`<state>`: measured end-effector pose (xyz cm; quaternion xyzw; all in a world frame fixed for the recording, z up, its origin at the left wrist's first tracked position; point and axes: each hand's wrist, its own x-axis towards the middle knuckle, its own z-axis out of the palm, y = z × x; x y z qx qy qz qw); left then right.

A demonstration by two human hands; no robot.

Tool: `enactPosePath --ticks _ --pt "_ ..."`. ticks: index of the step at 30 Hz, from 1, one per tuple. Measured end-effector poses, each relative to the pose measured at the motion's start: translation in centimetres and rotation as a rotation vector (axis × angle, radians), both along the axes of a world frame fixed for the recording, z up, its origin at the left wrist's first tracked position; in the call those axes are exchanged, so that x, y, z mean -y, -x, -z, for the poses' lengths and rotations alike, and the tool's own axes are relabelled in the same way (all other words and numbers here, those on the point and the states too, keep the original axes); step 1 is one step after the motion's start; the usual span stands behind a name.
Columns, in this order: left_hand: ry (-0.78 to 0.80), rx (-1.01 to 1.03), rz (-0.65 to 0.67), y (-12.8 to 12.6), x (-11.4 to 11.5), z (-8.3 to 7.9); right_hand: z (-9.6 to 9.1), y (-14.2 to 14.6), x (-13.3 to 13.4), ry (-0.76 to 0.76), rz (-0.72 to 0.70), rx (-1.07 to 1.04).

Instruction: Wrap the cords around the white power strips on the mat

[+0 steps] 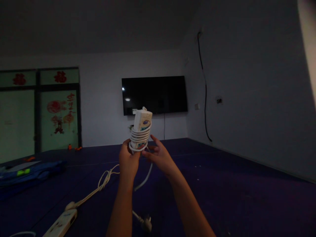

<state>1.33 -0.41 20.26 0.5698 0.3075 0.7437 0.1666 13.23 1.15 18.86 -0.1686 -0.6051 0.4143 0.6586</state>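
Observation:
A white power strip [143,119] stands roughly upright in front of me, its own white cord [140,135] wound round it in several turns. My left hand [128,158] is closed round its lower end. Close against the right side of that end is my right hand [159,156], its thumb and fingers curled about the loose run of cord. Below the hands this cord hangs in a curve, and its plug [146,224] is low in the view between my forearms. Part of the cord is hidden behind my right fingers and left arm.
On the dark blue surface [222,194], a second power strip [61,223] lies at lower left with a bundled cord [106,180]. Blue cloth [37,174] and orange items [74,148] lie further left. A television [154,95] hangs on the far wall; a black cable [205,105] runs down the right wall.

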Motion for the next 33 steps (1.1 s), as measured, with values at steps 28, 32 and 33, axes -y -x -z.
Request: enactPosePath --ticks 28,32,33 --pt "0.058 0.443 0.048 3.5 4.9 -2.6 5.8 -11.2 -6.5 0.517 1.081 0.842" --pt "0.172 0.331 0.111 2.9 4.1 -2.1 7.4 -13.0 -6.9 0.564 1.105 0.806" --pt "0.191 0.306 0.129 2.6 3.9 -2.0 7.8 -13.3 -6.9 0.575 1.105 0.800"
